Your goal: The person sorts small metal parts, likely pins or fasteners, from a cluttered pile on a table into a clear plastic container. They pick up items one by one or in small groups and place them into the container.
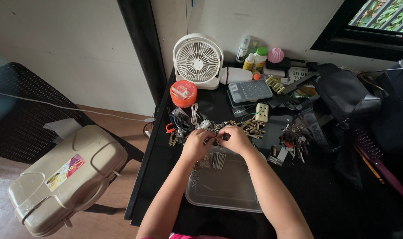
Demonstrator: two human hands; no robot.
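Observation:
My left hand (197, 144) and my right hand (236, 139) meet at the far rim of a clear plastic tray (230, 188) on the black table (166, 168). Both hands have their fingers pinched together over a heap of small metal parts (237, 126). What sits between the fingertips is too small to tell. A bunch of long nails (217, 160) lies in the tray just below the hands.
A white desk fan (198, 61), an orange round tub (183, 93), a grey parts box (249, 90), bottles (254, 57) and a black bag (343, 90) crowd the table's back. A beige plastic case (68, 177) sits left of the table. A hairbrush (378, 166) lies right.

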